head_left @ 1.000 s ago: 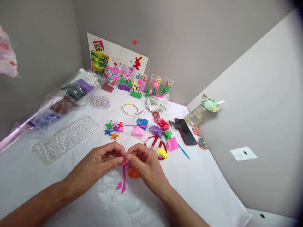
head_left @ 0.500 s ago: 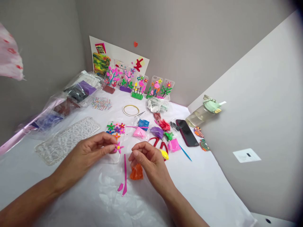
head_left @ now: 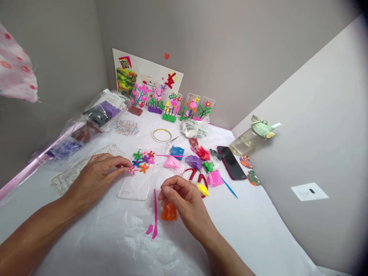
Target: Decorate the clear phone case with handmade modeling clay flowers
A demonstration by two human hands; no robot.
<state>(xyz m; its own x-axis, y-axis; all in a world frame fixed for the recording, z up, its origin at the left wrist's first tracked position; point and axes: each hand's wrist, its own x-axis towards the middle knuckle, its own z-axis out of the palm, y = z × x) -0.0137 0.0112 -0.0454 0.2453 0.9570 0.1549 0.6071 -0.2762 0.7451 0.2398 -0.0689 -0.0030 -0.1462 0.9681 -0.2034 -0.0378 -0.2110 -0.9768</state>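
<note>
Several small clay flowers sit on the upper part of a clear phone case (head_left: pixel 133 190). My left hand (head_left: pixel 96 174) pinches a pink flower with a yellow centre (head_left: pixel 133 170) at the case's left edge, beside the orange flower (head_left: pixel 144 168). My right hand (head_left: pixel 184 199) hovers with curled fingers over an orange clay packet (head_left: pixel 169 213); whether its fingertips hold anything is hidden. Between the hands lies a pink modelling tool (head_left: pixel 155 214), with a small pink clay piece (head_left: pixel 149 229) next to it.
Clay packets (head_left: pixel 193 162), red-handled scissors (head_left: pixel 204 180) and a dark phone (head_left: pixel 231 163) lie to the right, near a bottle (head_left: pixel 248 140). Decorated cases (head_left: pixel 172 107) stand at the back. A textured clear case (head_left: pixel 64 178) is partly under my left hand.
My left hand has moved left and up with the pink flower, from above the case's middle to its left edge. The view has shifted slightly; my right hand keeps its curled pose.
</note>
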